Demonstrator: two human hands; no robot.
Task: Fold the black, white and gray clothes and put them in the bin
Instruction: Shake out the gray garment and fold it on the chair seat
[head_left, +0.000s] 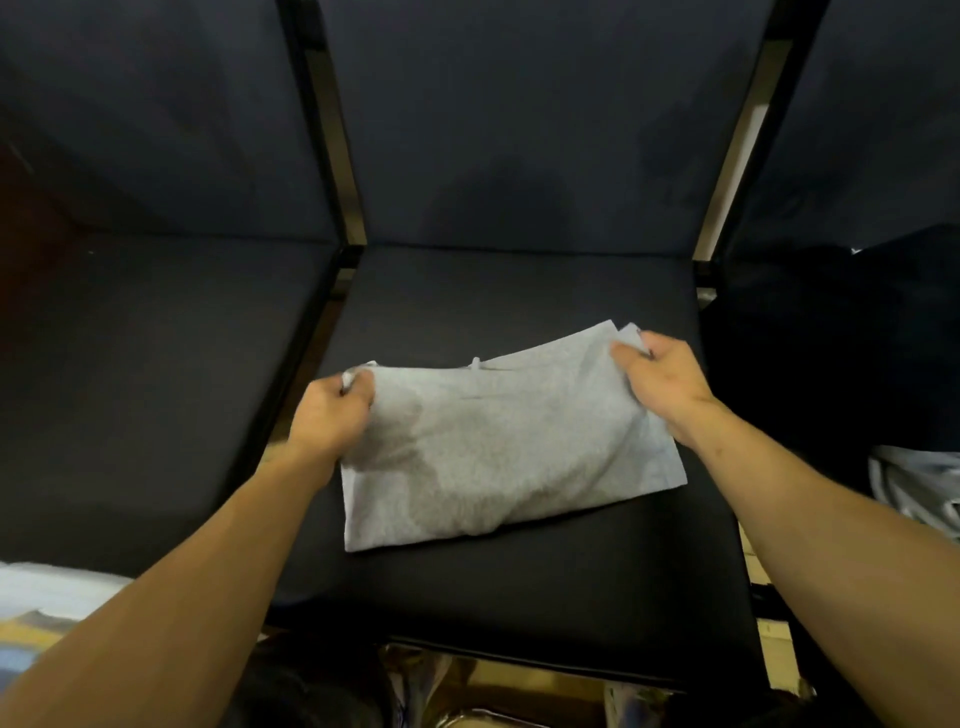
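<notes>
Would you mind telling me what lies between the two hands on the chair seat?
In the head view, only the gray garment spans between the left hand and the right hand; each grips a far corner of it, over the black seat.

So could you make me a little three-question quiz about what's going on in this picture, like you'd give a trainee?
1. True or false: the gray garment lies on the middle chair seat.
2. Which hands grip the garment? A) the left hand only B) the right hand only C) both
3. Fill in: each hand holds the garment at one of its far ____.

Key: 1 true. 2 C, with fingers curled round the cloth at either side. 3 corners.
</notes>
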